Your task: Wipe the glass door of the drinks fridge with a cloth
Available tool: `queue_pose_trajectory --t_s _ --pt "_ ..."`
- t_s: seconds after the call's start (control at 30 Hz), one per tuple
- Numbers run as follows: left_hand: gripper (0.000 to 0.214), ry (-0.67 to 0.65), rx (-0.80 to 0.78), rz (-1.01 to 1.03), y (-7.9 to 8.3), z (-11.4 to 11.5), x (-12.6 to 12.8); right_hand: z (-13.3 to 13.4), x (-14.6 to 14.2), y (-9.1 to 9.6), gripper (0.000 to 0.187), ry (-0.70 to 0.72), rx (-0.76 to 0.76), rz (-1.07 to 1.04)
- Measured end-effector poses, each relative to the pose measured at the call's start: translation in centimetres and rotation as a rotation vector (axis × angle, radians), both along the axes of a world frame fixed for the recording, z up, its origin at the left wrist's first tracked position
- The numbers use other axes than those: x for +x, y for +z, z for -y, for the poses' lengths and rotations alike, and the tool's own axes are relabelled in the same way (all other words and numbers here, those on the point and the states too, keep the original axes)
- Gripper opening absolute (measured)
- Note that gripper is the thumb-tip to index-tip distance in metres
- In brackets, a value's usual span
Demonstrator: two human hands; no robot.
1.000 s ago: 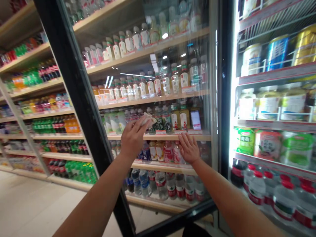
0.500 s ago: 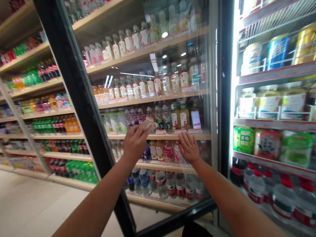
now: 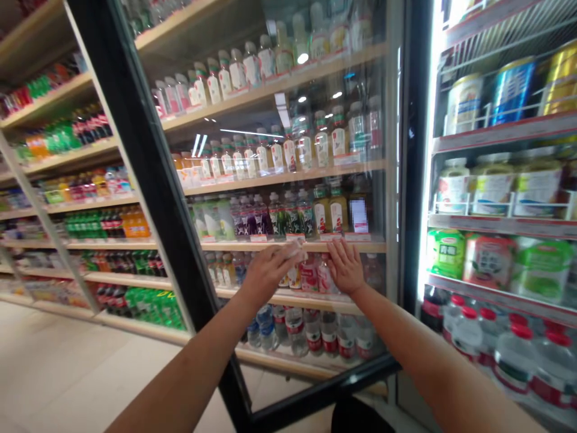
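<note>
In front of me stands a glass door (image 3: 315,355) in a black frame (image 3: 180,228), swung out from a lit drinks cooler. My left hand (image 3: 265,273) is closed on a pale, crumpled cloth (image 3: 296,248), which lies against the glass at mid-height. Just right of it, my right hand (image 3: 346,267) rests flat on the glass with its fingers stretched out. Nothing is held in the right hand. Bottles (image 3: 295,213) on shelves show through the pane, partly hidden behind both hands.
At right, the open cooler (image 3: 505,225) holds cans, juice bottles and red-capped water bottles (image 3: 514,355) on wire shelves. Wooden shelves (image 3: 103,201) of soft drinks line the left side. Pale floor tiles (image 3: 54,373) lie below them. Ceiling lights reflect in the glass.
My left hand has moved right and down across the glass with the cloth, closer to my right hand. The right hand stays in place. The view has shifted slightly.
</note>
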State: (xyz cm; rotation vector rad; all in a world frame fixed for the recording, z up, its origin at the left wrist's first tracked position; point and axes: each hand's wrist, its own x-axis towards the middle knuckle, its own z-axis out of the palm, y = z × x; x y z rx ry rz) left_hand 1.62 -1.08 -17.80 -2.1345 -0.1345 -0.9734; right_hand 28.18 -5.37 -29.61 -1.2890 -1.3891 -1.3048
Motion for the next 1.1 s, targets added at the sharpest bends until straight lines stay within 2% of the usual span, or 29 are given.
queue_pose_trajectory --t_s 0.07,0.13,0.27,0.37,0.47,0.6,0.7,0.83,0.97,1.1 --pt "0.049 -0.007 -0.036 -0.069 -1.3 0.2 0.3 0.9 -1.1 0.8 0.064 0.052 -0.005 -0.07" --pt "0.052 -0.021 -0.075 -0.054 -1.8 0.1 0.5 1.9 -2.6 2.3 0.064 0.141 -0.015 -0.098" --pt "0.035 -0.081 -0.095 0.089 -2.0 -0.6 0.9 2.5 -5.9 6.2 0.06 0.328 -0.099 0.091" --pt "0.022 -0.074 -0.112 0.185 -2.2 -0.7 0.5 1.7 -7.4 7.7 0.05 0.361 -0.204 0.236" --pt "0.013 -0.023 -0.13 0.204 -2.3 -0.2 -0.8 0.9 -7.6 7.3 0.047 0.339 -0.257 0.322" --pt "0.014 0.069 -0.141 0.174 -1.9 0.4 -3.0 0.9 -7.2 5.9 0.051 0.338 -0.209 0.418" --pt "0.027 0.076 -0.085 0.279 -1.2 0.1 -3.8 1.2 -7.4 6.0 0.046 0.301 -0.188 0.46" --pt "0.056 0.195 -0.095 0.488 -0.8 -1.4 -3.8 1.1 -7.9 7.4 0.048 0.249 -0.224 0.397" --pt "0.064 0.259 -0.128 0.461 -1.4 -2.9 -3.6 0.7 -8.3 7.3 0.053 0.236 -0.149 0.207" --pt "0.066 0.318 -0.099 0.464 -1.9 -3.6 -3.6 0.5 -8.3 6.9 0.055 0.268 -0.224 0.336"
